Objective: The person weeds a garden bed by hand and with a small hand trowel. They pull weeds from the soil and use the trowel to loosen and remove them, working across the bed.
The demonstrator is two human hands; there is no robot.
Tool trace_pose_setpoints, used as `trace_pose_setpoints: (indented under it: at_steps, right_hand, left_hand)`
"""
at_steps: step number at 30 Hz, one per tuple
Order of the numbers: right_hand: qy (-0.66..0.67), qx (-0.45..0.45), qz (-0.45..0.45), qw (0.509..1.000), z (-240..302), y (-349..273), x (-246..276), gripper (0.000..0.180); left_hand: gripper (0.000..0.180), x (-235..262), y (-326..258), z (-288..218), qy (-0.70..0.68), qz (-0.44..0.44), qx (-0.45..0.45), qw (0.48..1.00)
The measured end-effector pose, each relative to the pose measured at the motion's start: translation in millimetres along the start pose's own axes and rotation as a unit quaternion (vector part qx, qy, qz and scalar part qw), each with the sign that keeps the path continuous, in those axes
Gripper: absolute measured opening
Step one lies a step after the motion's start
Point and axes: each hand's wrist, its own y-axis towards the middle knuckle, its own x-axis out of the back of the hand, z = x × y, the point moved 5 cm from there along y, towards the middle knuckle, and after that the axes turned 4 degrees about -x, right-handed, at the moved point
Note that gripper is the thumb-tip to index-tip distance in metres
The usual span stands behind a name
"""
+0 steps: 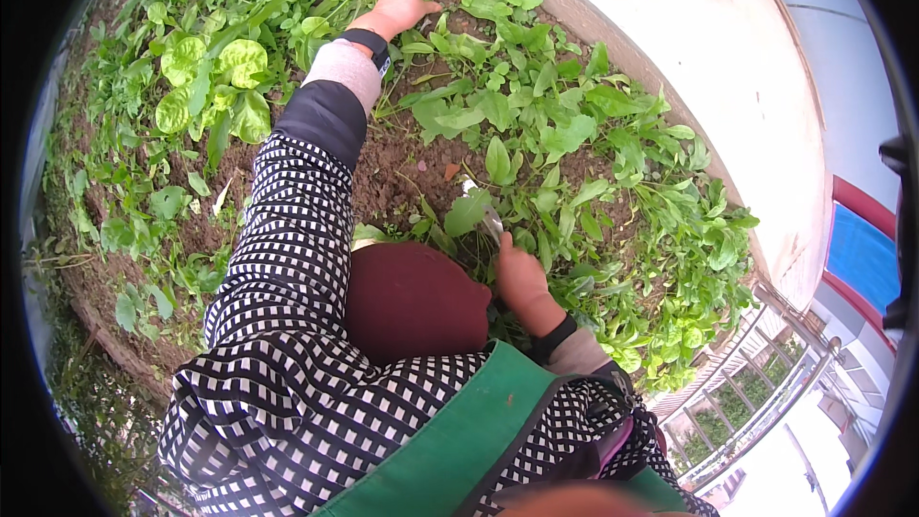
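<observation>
**Two hands in a raised garden bed**

Nearest, the right hand [522, 278] is closed around a small metal tool [490, 220], blade among leafy greens [574, 144] by the bed's concrete rim [670, 57]. Farther off, the left hand [402, 2] presses spread fingers on soil [402, 168], apparently for support.

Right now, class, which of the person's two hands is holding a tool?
The right hand, close to the body: a pale metal blade sticks out of its grip among the leaves. The left hand reaches far out, fingers on bare soil.

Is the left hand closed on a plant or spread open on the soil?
Spread open. The left hand lies flat, fingers extended, on bare soil among the green plants, gripping no stem or leaf.
</observation>
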Motion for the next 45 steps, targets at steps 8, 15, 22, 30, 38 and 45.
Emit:
trace_pose_setpoints:
  at_steps: [8, 15, 22, 30, 38, 45]
  right_hand:
    - [0.097, 0.004, -0.027, 0.995, -0.3, -15.4, 13.9, 0.032]
    - [0.165, 0.115, -0.232, 0.952, -30.0, -45.1, 111.1, 0.03]
    - [0.37, -0.008, -0.444, 0.816, -131.9, 14.3, 245.7, 0.026]
    - [0.299, -0.146, -0.455, 0.826, -196.2, 109.9, 309.6, 0.032]
    - [0.094, 0.258, -0.46, 0.844, -69.5, 122.5, 315.5, 0.024]
    - [0.072, 0.197, -0.132, 0.969, -2.0, 193.2, 232.2, 0.03]
  left_hand:
    - [0.037, -21.9, -3.2, -16.3, 0.08, 0.021, -0.032, 0.996]
    - [0.031, -2.9, -18.8, 17.2, -0.462, -0.11, 0.145, 0.868]
    - [0.048, -7.7, 7.9, -20.1, -0.044, -0.001, 0.022, 0.999]
    - [0.039, -24.0, 22.2, -21.9, -0.022, -0.094, -0.044, 0.994]
    - [0.033, -18.4, -4.9, -13.6, -0.469, -0.001, 0.157, 0.869]
    - [0.02, 74.3, -58.9, -5.9, -0.518, -0.05, 0.128, 0.845]
